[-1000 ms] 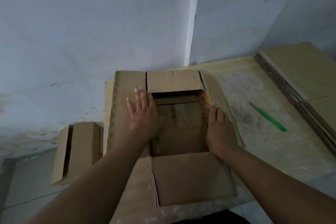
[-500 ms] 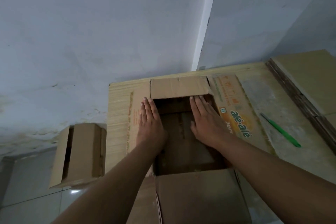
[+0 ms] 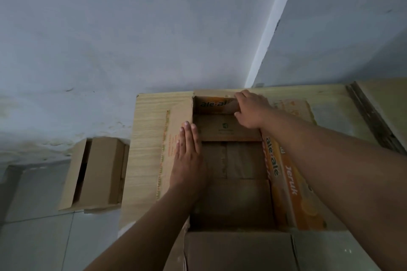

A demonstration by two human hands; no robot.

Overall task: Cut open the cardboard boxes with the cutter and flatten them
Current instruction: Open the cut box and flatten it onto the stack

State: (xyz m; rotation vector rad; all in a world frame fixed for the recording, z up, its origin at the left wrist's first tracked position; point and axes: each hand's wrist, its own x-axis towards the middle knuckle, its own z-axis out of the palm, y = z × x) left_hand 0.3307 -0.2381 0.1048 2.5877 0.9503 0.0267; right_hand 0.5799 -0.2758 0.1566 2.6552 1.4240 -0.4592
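A brown cardboard box (image 3: pixel 231 193) with orange "ale-ale" print lies spread out on the wooden table (image 3: pixel 147 130). Its side panels are splayed to the left and right. My left hand (image 3: pixel 188 158) presses flat, fingers straight, on the left panel beside the box's middle. My right hand (image 3: pixel 251 109) grips the far flap (image 3: pixel 214 105), fingers curled over its top edge, and the flap stands partly upright. The cutter is out of view, hidden behind my right forearm or beyond it.
A second cardboard box (image 3: pixel 97 171) stands on the tiled floor to the left of the table. A stack of flattened cardboard (image 3: pixel 383 103) lies at the table's far right. A grey wall rises just behind the table.
My right hand has moved from the box's middle to the far flap and taken hold of it. The flap has lifted from flat. The view has shifted so the green cutter is no longer seen.
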